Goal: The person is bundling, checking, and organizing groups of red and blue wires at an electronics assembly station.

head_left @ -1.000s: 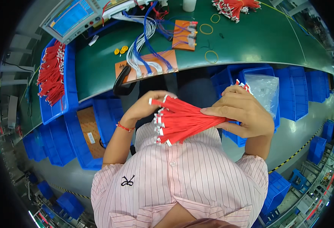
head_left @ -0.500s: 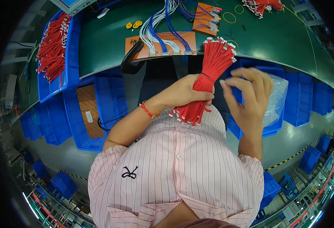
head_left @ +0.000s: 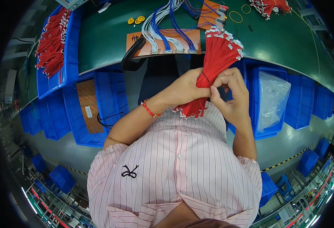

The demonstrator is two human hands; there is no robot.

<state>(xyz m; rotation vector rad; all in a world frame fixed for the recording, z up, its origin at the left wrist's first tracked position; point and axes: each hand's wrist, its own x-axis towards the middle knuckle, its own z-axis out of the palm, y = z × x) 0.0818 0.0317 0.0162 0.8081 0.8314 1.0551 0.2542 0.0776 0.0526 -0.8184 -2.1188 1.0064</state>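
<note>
A thick bundle of red wires (head_left: 219, 57) with white connectors stands tilted in front of my chest, its wider end fanned out up over the table's edge. My left hand (head_left: 189, 86) is wrapped round its lower middle, thumb across the front. A thin dark band (head_left: 205, 77) circles the bundle just above that thumb. My right hand (head_left: 231, 91) is at the bundle's right side, fingers curled and thumb tip against the wires beside my left thumb. What those right fingertips pinch, if anything, is hidden. Short red ends hang out below my left hand.
On the green table (head_left: 106, 47) lie an orange board (head_left: 193, 40) with white and blue cables, yellow caps (head_left: 139, 19) and yellow rubber bands (head_left: 235, 16). A blue bin (head_left: 72, 49) of red wires stands left; more wires (head_left: 270, 7) lie far right. Below right, a bin holds clear plastic (head_left: 271, 98).
My right hand has come in leftward from beside the bundle to touch it, its fingers curling closer. The bundle's upper end has risen slightly, and my left hand keeps its hold.
</note>
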